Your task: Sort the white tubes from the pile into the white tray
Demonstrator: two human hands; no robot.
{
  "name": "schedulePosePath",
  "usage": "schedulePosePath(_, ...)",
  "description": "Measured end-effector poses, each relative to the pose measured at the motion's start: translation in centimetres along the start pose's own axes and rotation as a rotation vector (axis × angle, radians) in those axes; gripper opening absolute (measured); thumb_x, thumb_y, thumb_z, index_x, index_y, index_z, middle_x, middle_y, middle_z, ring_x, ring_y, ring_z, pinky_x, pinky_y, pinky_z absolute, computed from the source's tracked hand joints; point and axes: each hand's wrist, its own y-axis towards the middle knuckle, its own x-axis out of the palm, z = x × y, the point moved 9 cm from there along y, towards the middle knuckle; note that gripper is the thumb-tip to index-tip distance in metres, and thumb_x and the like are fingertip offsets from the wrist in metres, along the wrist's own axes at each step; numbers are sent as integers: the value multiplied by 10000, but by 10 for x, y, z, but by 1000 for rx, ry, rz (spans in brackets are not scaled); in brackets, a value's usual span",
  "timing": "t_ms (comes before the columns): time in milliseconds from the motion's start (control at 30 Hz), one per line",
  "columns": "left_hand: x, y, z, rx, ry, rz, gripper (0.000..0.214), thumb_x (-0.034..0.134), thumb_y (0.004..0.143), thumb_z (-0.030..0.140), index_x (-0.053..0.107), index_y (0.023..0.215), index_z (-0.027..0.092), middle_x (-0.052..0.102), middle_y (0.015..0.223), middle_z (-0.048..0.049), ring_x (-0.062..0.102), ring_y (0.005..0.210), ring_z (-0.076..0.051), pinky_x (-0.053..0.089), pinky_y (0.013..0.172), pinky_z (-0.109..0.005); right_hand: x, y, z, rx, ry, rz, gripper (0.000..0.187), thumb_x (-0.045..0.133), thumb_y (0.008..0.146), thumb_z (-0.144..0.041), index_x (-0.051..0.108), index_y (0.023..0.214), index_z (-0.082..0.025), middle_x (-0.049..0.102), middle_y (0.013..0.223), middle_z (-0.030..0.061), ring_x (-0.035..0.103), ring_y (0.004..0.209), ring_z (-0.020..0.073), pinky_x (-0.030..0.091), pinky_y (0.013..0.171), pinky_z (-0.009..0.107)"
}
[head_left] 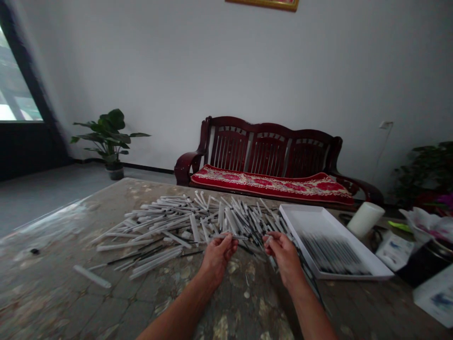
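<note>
Both hands are over the near side of a pile of slim pen-like sticks [159, 222], some white or translucent, others dark. My left hand [221, 252] pinches one thin pen-like stick [239, 237], whose free end points toward the right hand. A short gap to the right, my right hand [281, 255] has its fingers closed on a small whitish piece [269, 239], too blurred to name. Right of that hand stands a shallow white box [354, 236], where several dark, slim sticks [332, 252] lie side by side in a row.
The pile covers much of the table [141, 307]. One loose translucent tube [92, 276] and a small black piece [34, 251] lie at left. A white roll [365, 219], small boxes [394, 250] and a dark container crowd the right. Beyond stands a wooden bench [269, 146].
</note>
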Motion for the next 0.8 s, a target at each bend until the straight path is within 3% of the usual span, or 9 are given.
schedulePosePath(167, 2, 2, -3, -6, -7, -25, 162, 771, 667, 126, 632, 749, 119, 657, 640, -1, 664, 588, -103, 542, 543, -164, 12, -6, 4, -12, 130, -38, 342, 734, 647, -406, 601, 874, -189, 667, 785, 16, 642, 768, 177, 531, 694, 300)
schedulePosePath(433, 1, 0, -4, -10, 0, -30, 169, 770, 668, 121, 629, 761, 117, 660, 647, -6, 673, 601, -113, 550, 561, -172, 28, -11, 1, -121, 4, -58, 245, 721, 666, -353, 614, 813, -188, 685, 812, 35, 647, 781, 195, 533, 726, 325)
schedulePosePath(800, 3, -2, -2, 2, 26, -38, 194, 793, 641, 148, 636, 751, 123, 663, 649, -4, 664, 590, -103, 542, 550, -164, 32, -18, -9, -269, -165, -68, 159, 666, 725, -326, 648, 816, -196, 713, 891, 52, 654, 842, 199, 516, 797, 326)
